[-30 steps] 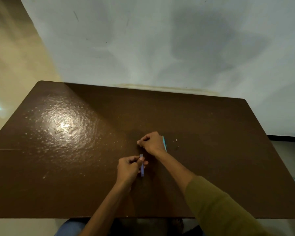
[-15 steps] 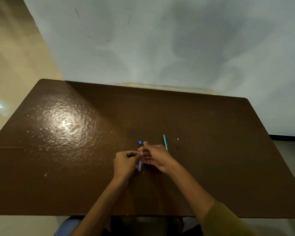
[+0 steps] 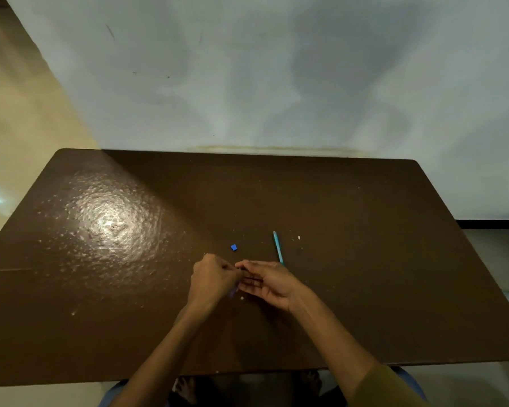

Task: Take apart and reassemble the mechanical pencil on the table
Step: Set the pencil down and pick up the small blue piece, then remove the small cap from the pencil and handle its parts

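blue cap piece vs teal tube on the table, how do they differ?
The blue cap piece is short and blocky; the teal tube is long and thin. The cap piece is darker blue, the tube pale teal. The cap piece lies left of the tube. Both rest loose on the table, beyond the hands.

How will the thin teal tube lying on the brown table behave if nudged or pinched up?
The thin teal tube looks round and slender, so a sideways nudge would probably roll it across the glossy brown table. It seems light for its length. Lying flat, it likely needs a fingertip pinch.
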